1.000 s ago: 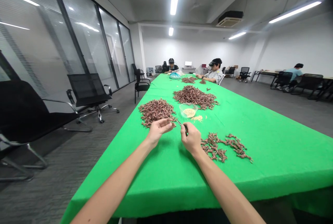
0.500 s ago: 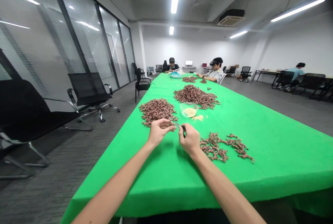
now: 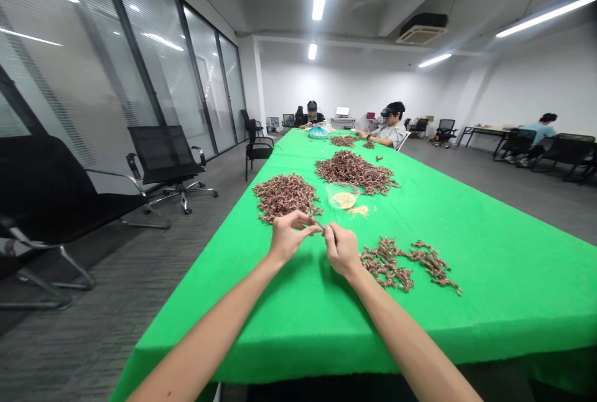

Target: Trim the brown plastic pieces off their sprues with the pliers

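the hands (image 3: 288,239) (image 3: 344,251) have drawn closer together than a second ago.

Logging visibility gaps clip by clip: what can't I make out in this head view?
All in the head view:
- Whether the left hand holds a piece: too small, and masked by the hand itself.
- The tool's handle: covered by the right hand.
- What the pale bits in the bowl are: too small.
- The near chair's full outline: cut off by the left edge.
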`<state>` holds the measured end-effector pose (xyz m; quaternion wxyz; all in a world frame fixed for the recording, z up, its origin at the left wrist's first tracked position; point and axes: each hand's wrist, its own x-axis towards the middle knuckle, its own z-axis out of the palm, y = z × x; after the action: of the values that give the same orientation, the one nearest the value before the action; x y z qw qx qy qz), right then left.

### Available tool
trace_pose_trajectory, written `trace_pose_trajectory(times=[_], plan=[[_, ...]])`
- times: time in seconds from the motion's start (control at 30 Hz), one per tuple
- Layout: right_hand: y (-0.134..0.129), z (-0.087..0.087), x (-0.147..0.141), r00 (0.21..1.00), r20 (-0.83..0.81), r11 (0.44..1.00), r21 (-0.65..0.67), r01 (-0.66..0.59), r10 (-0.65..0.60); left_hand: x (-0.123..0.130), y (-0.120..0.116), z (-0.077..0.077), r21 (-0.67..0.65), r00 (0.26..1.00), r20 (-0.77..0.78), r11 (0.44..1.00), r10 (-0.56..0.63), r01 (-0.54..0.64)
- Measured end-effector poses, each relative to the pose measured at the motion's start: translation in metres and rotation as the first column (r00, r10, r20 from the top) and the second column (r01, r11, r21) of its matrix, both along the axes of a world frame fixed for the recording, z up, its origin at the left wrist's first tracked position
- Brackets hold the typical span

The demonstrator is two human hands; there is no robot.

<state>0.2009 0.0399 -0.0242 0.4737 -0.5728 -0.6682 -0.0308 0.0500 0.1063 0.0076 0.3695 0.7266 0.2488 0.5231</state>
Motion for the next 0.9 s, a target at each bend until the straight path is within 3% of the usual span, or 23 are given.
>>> trace_pose_trajectory(times=[0.23, 0.57, 0.9], plan=[[0.0017, -0.0011, -0.0002, 0.999, -0.019, 0.999, -0.004, -0.046, 0.046, -0.001, -0.0004, 0.0015, -0.02, 1.0, -0.003, 0.999, -0.026, 0.026], [0.0056, -0.0039, 0.0005, 0.999, 0.035, 1.0, 0.016, 0.02, -0.02, 0.0, -0.0012, 0.0005, -0.045, 1.0, 0.014, 0.999, -0.028, 0.029], [0.0059, -0.0039, 0.0008, 0.999, 0.019, 0.999, 0.025, 0.039, -0.039, 0.0043, -0.0004, 0.0006, -0.189, 0.981, 0.138, 0.968, -0.137, 0.162]])
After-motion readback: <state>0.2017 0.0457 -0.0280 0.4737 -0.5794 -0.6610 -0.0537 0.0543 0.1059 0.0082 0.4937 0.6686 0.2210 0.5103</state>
